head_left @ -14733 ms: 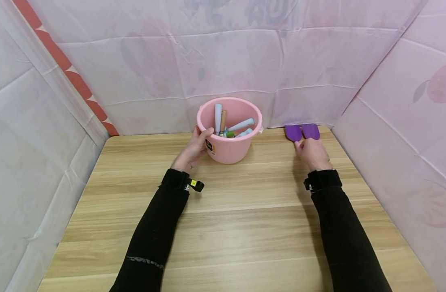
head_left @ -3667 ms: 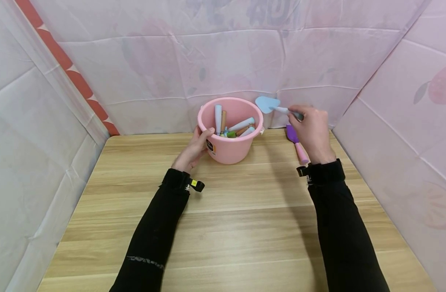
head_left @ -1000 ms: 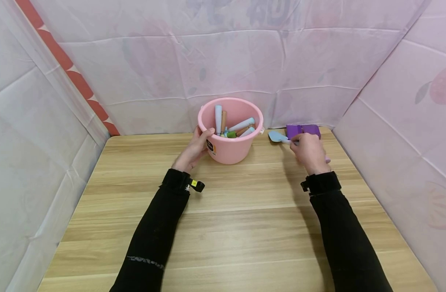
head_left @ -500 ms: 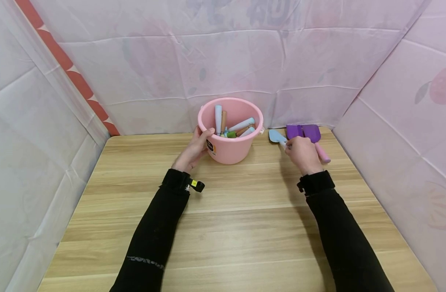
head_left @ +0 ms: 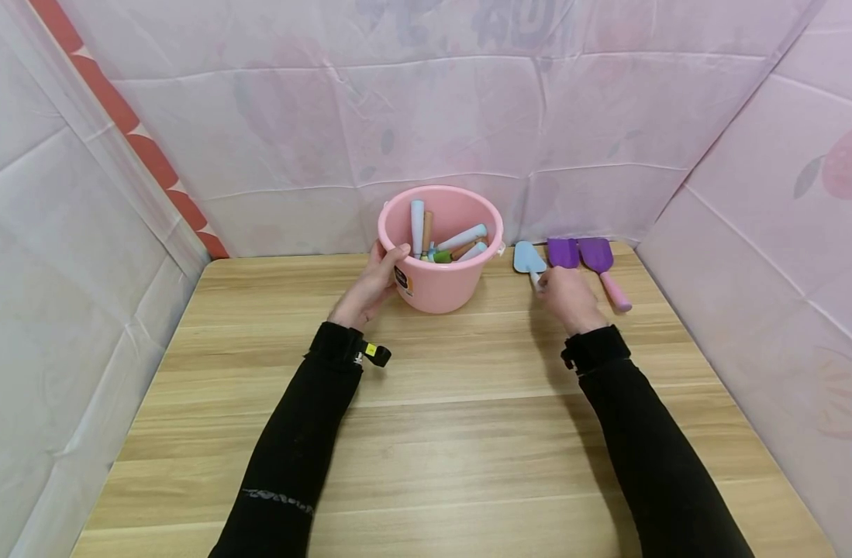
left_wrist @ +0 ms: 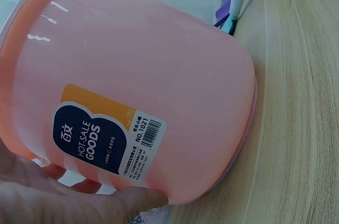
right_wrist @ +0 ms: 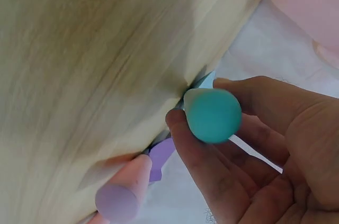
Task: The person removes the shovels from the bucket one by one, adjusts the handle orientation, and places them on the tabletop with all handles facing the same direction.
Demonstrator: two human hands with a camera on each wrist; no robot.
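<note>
A pink bucket (head_left: 439, 287) with several toy tool handles (head_left: 460, 239) inside stands at the back of the wooden table (head_left: 426, 434). My left hand (head_left: 370, 288) grips the bucket's left side, thumb on the rim; the left wrist view shows its labelled wall (left_wrist: 132, 102) against my palm. My right hand (head_left: 568, 296) pinches the teal handle (right_wrist: 212, 114) of a light blue shovel (head_left: 527, 256) that lies on the table right of the bucket. Two purple shovels (head_left: 581, 254) lie just right of it, one with a pink handle (head_left: 615, 292).
Pink cloth walls (head_left: 426, 116) close in the table at the back and on both sides. A red-striped band (head_left: 129, 132) runs down the left wall. The near half of the table holds only my black sleeves.
My right hand carried the blue shovel down from beside the bucket's rim to the table, then slid it left and turned it so its blade points at the back wall.
</note>
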